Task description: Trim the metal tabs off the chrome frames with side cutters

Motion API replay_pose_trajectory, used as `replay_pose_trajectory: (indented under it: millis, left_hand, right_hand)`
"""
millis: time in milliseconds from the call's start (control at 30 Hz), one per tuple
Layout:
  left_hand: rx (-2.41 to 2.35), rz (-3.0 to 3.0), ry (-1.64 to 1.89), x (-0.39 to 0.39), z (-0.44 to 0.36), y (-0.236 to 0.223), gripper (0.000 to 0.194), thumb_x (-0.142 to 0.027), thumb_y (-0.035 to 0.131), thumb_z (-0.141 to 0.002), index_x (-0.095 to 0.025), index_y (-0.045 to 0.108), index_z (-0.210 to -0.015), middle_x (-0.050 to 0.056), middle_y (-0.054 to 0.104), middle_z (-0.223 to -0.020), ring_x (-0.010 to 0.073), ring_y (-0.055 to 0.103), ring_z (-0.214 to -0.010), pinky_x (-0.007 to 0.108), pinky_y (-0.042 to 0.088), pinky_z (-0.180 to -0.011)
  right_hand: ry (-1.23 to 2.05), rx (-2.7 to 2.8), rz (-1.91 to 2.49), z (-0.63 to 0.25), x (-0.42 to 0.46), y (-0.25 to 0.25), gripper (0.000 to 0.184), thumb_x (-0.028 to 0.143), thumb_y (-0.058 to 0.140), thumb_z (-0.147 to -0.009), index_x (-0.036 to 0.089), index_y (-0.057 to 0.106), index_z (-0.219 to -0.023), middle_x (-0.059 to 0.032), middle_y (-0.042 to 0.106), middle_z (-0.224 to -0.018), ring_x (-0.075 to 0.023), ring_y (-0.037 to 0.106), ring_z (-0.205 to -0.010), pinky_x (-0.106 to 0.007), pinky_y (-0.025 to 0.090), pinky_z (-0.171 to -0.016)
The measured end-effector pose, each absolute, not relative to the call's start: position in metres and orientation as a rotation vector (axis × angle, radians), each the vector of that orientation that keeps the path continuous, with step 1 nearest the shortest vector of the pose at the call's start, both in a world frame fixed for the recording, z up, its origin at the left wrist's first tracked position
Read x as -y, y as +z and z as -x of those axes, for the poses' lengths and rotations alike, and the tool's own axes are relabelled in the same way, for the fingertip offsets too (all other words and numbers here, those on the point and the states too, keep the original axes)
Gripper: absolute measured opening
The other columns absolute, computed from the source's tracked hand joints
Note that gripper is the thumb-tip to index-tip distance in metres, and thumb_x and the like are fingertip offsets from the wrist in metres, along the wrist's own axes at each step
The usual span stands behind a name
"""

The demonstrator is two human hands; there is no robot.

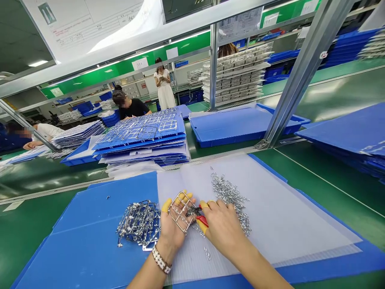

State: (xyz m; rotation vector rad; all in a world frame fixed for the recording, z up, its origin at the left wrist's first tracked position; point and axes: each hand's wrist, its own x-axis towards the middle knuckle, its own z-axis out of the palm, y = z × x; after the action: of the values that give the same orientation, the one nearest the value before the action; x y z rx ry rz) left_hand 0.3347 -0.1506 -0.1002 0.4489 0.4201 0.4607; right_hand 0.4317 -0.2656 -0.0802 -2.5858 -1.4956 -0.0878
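Note:
My left hand (172,224), palm up with yellow finger cots on its fingers, holds a shiny chromed sprue frame (177,217) with small parts on it. Red-handled nippers (202,220) are gripped in my right hand (221,222), which also wears yellow cots. Their jaws are at the frame's right side; whether they touch it I cannot tell. To the left lies a tangled heap of chromed sprue frames (140,224) on a blue sheet (87,241). Many small silvery parts (230,194) are spread on a translucent white sheet (288,216) beyond my right hand.
A stack of blue sheets with chromed frames (144,130) stands at the back left. Behind the metal rail lies a blue tray (228,124), and more blue sheets (351,128) are piled at right. A slanted metal post (303,76) rises there. Several people are in the background.

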Motion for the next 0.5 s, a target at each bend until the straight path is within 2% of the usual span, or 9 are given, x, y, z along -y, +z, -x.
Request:
replay_pose_trajectory:
  millis: [267,500]
  left_hand:
    - [-0.434,-0.481,0.491,0.1531,-0.3350,-0.1019,0.042,-0.043,0.045,-0.085,-0.014,0.063,-0.110,0.014,0.059,-0.122,0.0292,0.051,-0.116,0.036,0.048,-0.078]
    - [-0.473,-0.499,0.520,0.1518,-0.3357,-0.1011,0.041,-0.042,0.047,-0.084,-0.015,0.064,-0.108,0.014,0.059,-0.123,0.0288,0.053,-0.113,0.034,0.048,-0.074]
  right_hand:
    - [-0.097,1.514,2.597,-0.4286,0.2623,-0.0763,0.023,0.031,0.053,-0.084,0.017,0.061,-0.100,-0.0094,0.064,-0.090,-0.0275,0.056,-0.088,-0.038,0.032,-0.072]
    - [-0.088,1.539,2.627,-0.4287,0.2621,-0.0754,0.016,0.021,0.055,-0.081,0.018,0.062,-0.095,-0.0092,0.064,-0.085,-0.0252,0.059,-0.081,-0.036,0.034,-0.068]
